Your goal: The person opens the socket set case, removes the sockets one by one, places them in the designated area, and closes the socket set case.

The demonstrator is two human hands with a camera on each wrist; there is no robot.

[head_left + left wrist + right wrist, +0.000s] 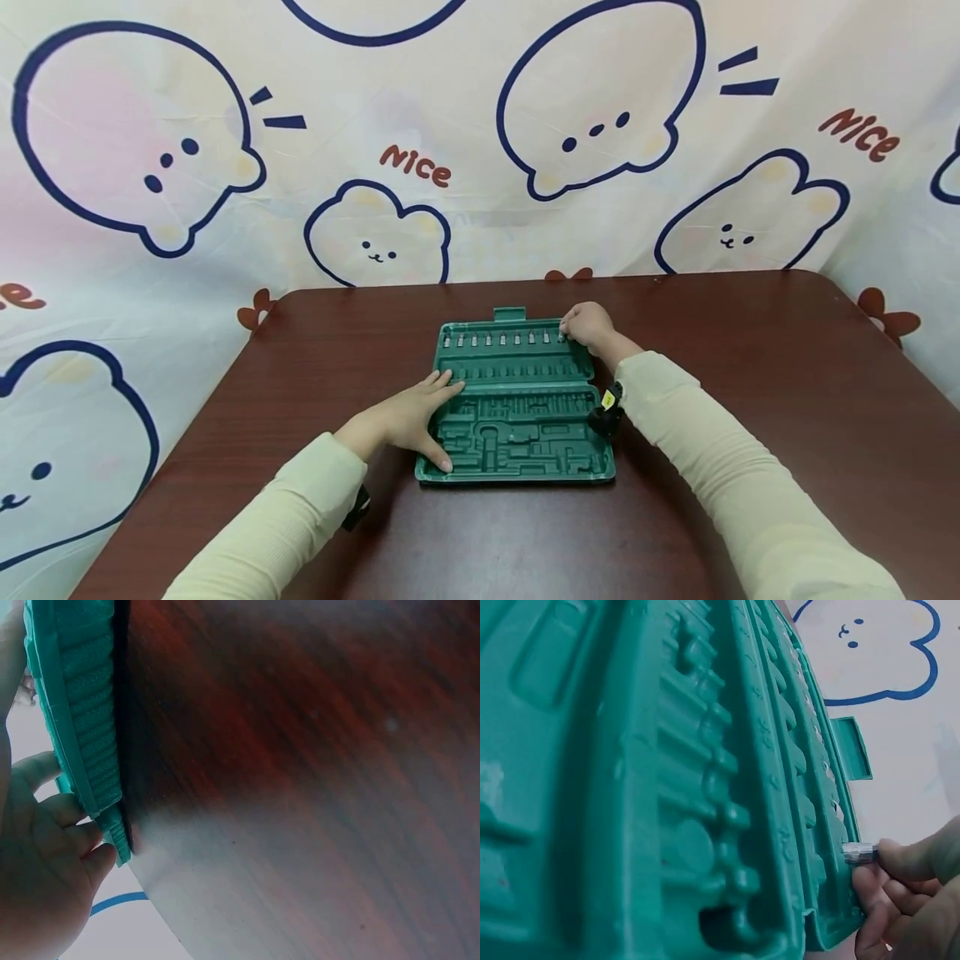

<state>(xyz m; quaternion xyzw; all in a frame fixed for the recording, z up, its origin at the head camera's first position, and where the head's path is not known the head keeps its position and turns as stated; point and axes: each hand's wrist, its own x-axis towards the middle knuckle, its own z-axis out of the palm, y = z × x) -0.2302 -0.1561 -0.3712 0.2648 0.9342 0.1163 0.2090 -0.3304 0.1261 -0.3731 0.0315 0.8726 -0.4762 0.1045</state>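
"While the head view shows the left hand point(408, 421) spread on the green case's point(517, 433) left edge, where's the right hand point(591, 325)?"

"At the case's far right corner, forearm point(705, 433) angled in."

"Wrist views?"

"Left: fingers against its side, probably steadying it. Right: fingertips pinch a metal socket point(858, 853) at the case's far row, perhaps for fine control."

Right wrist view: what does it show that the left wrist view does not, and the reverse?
Only the right wrist view shows recesses inside the green case, its latch tab and, plainly, the right hand pinching a small metal piece. Only the left wrist view shows the left hand at the case's outer side, and the brown tabletop. Both share the green case and part of the blue-lined pale backdrop.
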